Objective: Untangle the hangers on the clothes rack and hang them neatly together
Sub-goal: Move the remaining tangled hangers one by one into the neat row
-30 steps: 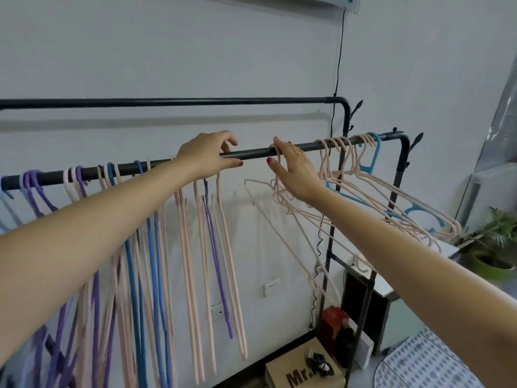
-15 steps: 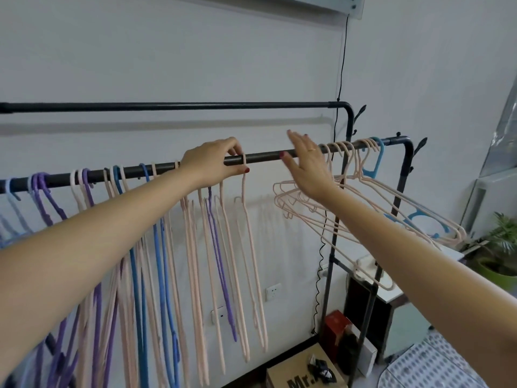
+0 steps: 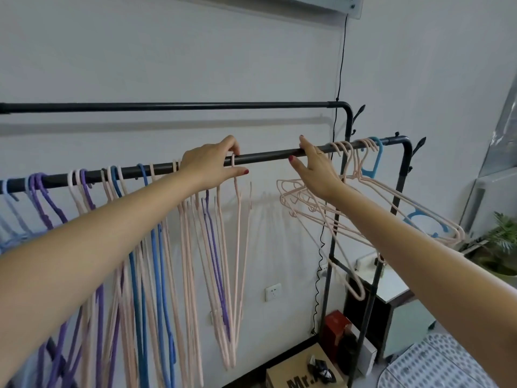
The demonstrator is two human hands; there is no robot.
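— Where's the hanger?
— Your left hand (image 3: pixel 211 163) pinches its pink hook (image 3: pixel 233 161) on the rail (image 3: pixel 268 157).
— And the right?
— Your right hand (image 3: pixel 313 170) is spread, fingers on the rail, tangled hangers (image 3: pixel 372 208) just beside it.

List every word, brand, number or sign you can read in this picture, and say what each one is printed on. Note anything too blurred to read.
"Mr." in large black letters on the cardboard box on the floor; the bottom edge of the picture cuts off whatever follows.
The red box beside the rack's post shows no print that can be read.
Nothing else in view carries readable text.
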